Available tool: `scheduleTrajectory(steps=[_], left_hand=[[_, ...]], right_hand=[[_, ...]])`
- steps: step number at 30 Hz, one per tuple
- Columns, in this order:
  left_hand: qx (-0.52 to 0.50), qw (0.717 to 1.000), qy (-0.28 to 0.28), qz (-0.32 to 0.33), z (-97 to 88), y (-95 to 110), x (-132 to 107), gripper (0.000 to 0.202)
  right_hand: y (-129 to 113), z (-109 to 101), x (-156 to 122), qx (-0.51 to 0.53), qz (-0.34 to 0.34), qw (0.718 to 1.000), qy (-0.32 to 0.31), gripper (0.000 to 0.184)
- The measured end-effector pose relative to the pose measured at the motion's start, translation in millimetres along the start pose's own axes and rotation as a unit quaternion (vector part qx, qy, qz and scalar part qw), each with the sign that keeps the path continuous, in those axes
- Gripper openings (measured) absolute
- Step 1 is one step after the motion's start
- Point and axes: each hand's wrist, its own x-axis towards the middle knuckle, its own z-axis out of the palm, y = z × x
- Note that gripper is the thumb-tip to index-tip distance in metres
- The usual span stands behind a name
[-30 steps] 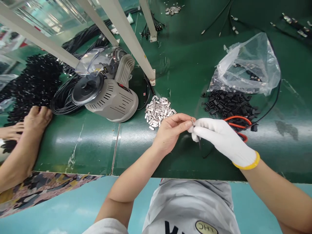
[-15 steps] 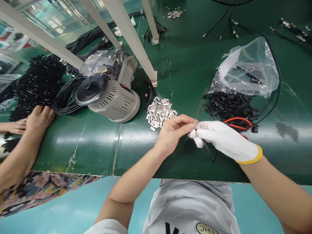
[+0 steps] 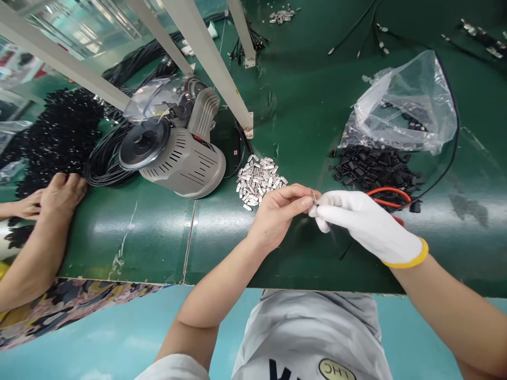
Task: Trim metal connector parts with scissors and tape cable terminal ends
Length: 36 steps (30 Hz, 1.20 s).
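Note:
My bare left hand (image 3: pixel 279 211) pinches a small metal connector piece (image 3: pixel 314 197) between thumb and forefinger. My right hand (image 3: pixel 352 219), in a white glove with a yellow cuff, is closed on a thin black cable (image 3: pixel 331 232) right beside it. The cable's end meets the metal piece at my fingertips; how far they are joined is too small to tell. A pile of silver metal connector shells (image 3: pixel 259 182) lies just beyond my left hand. Behind my right hand is a heap of black plastic housings (image 3: pixel 374 171), with an orange-red handled tool (image 3: pixel 390 196) partly over it.
A clear plastic bag (image 3: pixel 415 105) lies behind the housings. A grey machine (image 3: pixel 184 163) and white posts (image 3: pixel 222 74) stand to the left. Another person's hands (image 3: pixel 59 198) rest by a large black pile (image 3: pixel 59 132). Cables (image 3: pixel 368 31) lie at the back of the green table (image 3: pixel 225 243).
Both my hands have shifted slightly left, still together. The metal piece is now tilted differently at my fingertips. The view has moved a little.

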Motion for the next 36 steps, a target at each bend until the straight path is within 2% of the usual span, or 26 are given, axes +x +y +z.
scheduleTrajectory(steps=[6, 13, 18, 22, 25, 28, 30, 33, 36], left_hand=[[-0.008, 0.997, 0.006, -0.077, -2.3, 5, 0, 0.016], [0.005, 0.996, 0.022, -0.081, -3.0, 7, -1, 0.012], [0.035, 0.996, -0.004, -0.079, -4.1, 11, -3, 0.015], [0.084, 0.996, -0.027, -0.021, -3.2, 8, -4, 0.018], [0.146, 0.987, -0.029, 0.061, -2.6, 3, -3, 0.019], [0.228, 0.956, -0.013, 0.183, -2.8, 0, -4, 0.015], [0.277, 0.931, -0.004, 0.236, -1.8, 0, -8, 0.015], [0.333, 0.911, -0.008, 0.245, 3.4, 0, -18, 0.019], [0.416, 0.871, -0.009, 0.262, 9.7, 0, -23, 0.018]], right_hand=[[0, 2, -1, -0.046, 0.001, 0.998, 0.033, 0.026], [8, 9, -1, -0.134, 0.005, 0.989, 0.064, 0.027], [10, 8, -2, -0.181, -0.001, 0.980, 0.087, 0.026], [10, 9, -2, -0.220, -0.019, 0.969, 0.106, 0.024], [10, 7, -1, -0.235, -0.045, 0.963, 0.122, 0.026], [4, -1, -3, -0.244, -0.067, 0.961, 0.114, 0.023], [-1, -8, -7, -0.235, -0.071, 0.961, 0.127, 0.022], [-7, -14, -12, -0.195, -0.075, 0.965, 0.161, 0.015], [-8, -13, -14, -0.158, -0.064, 0.976, 0.138, 0.017]])
